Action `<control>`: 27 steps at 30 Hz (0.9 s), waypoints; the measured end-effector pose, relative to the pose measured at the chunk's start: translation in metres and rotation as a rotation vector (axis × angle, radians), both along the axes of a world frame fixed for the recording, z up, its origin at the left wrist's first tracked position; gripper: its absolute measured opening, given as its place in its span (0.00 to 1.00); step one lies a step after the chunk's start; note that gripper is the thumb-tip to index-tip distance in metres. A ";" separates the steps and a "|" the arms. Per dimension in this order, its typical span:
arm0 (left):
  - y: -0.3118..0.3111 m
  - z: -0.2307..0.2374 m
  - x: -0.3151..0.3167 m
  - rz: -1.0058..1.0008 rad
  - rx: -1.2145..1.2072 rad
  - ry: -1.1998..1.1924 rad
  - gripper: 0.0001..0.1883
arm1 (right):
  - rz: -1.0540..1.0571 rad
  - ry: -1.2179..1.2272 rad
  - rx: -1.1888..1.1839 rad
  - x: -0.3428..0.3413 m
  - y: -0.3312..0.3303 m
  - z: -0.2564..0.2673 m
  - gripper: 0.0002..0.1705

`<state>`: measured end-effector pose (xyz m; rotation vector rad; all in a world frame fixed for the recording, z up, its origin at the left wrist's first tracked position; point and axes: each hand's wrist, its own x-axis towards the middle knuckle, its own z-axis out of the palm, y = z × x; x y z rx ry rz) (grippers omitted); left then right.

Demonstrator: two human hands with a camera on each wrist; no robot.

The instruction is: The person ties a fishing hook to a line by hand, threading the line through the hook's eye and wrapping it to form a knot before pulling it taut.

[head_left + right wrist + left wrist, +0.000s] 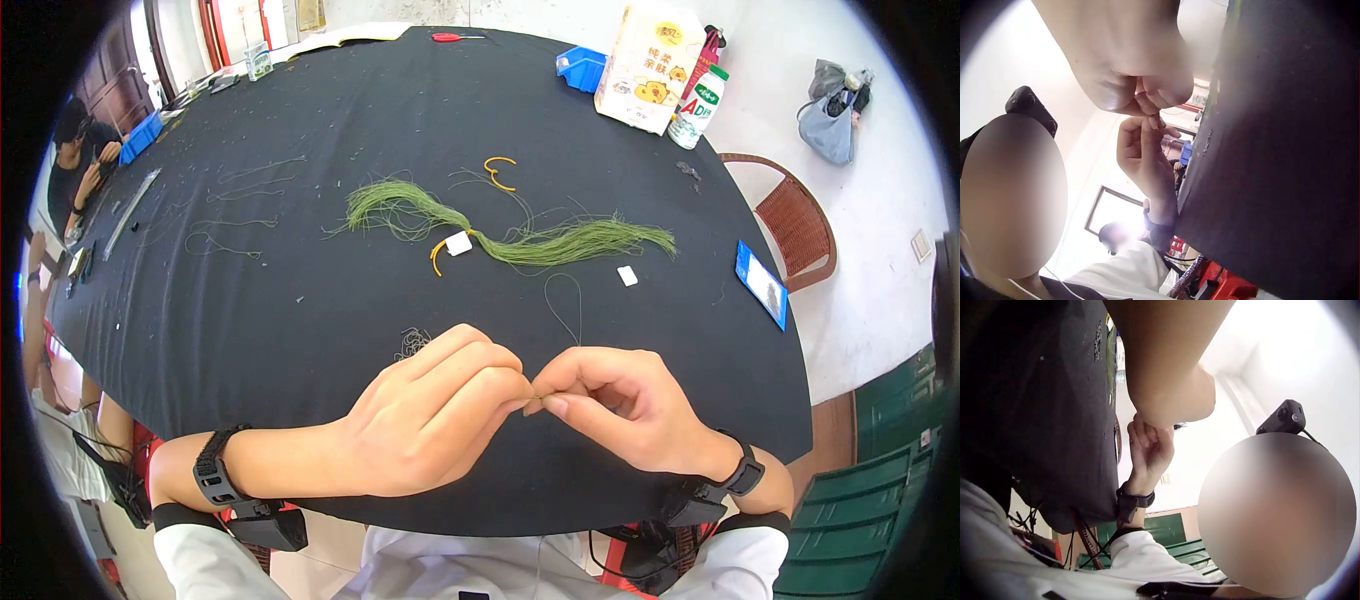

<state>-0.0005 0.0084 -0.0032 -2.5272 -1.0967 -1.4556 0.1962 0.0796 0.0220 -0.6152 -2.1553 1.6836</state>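
My left hand [435,415] and right hand [628,408] meet fingertip to fingertip above the near side of the black table. Thumb and forefinger of each pinch a thin green thread [579,318], which loops up from behind the right hand. The fingertips mostly hide the bit between them, and I cannot tell if a small piece is held with it. Just beyond the left hand lies a small pile of thin grey wire-like pieces [412,343]. Farther off, a long bundle of green threads [575,243] is tied at its middle.
Yellow curved ties [497,175] and a white square tag [627,275] lie around the bundle. Loose strands [235,222] are at left. A blue packet [762,284] sits at the right edge; a tissue pack [648,68], bottle [699,108] and blue bin [581,68] stand behind. Another person sits far left.
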 end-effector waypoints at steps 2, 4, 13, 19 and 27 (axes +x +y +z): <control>0.000 -0.001 0.000 -0.001 0.012 0.001 0.12 | -0.005 0.002 0.001 0.000 -0.001 0.001 0.08; 0.000 -0.001 0.000 0.005 0.025 0.010 0.12 | -0.011 0.054 0.034 -0.001 -0.002 -0.005 0.08; -0.001 -0.002 0.000 0.019 0.044 0.009 0.13 | -0.009 0.045 -0.033 0.000 -0.002 -0.004 0.07; -0.001 -0.002 0.000 0.021 0.035 0.006 0.13 | -0.016 0.040 0.001 0.000 -0.002 -0.002 0.07; -0.001 0.004 -0.004 0.019 -0.130 -0.146 0.12 | -0.010 -0.062 0.429 0.004 0.011 0.005 0.03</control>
